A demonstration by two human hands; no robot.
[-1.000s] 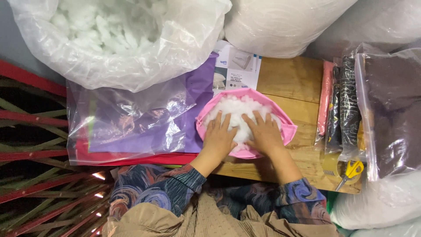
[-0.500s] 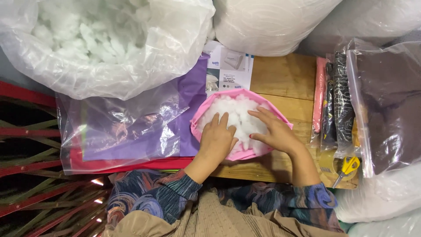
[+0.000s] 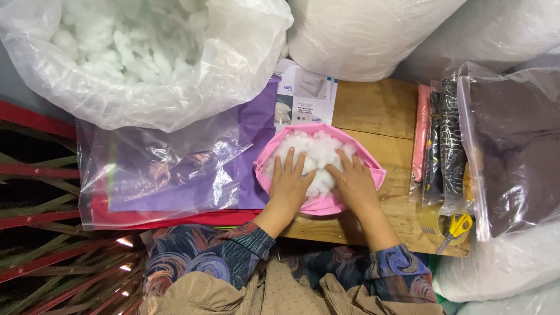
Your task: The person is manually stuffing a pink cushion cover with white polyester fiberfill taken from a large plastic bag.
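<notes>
A pink fabric cover [image 3: 373, 169] lies open on the wooden table [image 3: 379, 108], filled with white fluffy stuffing [image 3: 318, 149]. My left hand [image 3: 289, 184] lies flat on the stuffing at the cover's near left side, fingers spread. My right hand [image 3: 353, 181] presses palm down on the stuffing beside it, fingers pointing up and left. Both hands hold nothing and rest on the filling. My patterned sleeves show at the bottom.
A big clear bag of white stuffing [image 3: 140, 52] sits at the top left, over a clear bag with purple fabric [image 3: 175, 175]. Large white sacks [image 3: 373, 35] stand behind. Bagged dark fabrics [image 3: 507, 151] and yellow scissors [image 3: 458, 227] lie on the right.
Both hands stayed on the stuffing in the pink cover; the right hand swung its fingers to the left and now lies flatter. The camera view shifted slightly.
</notes>
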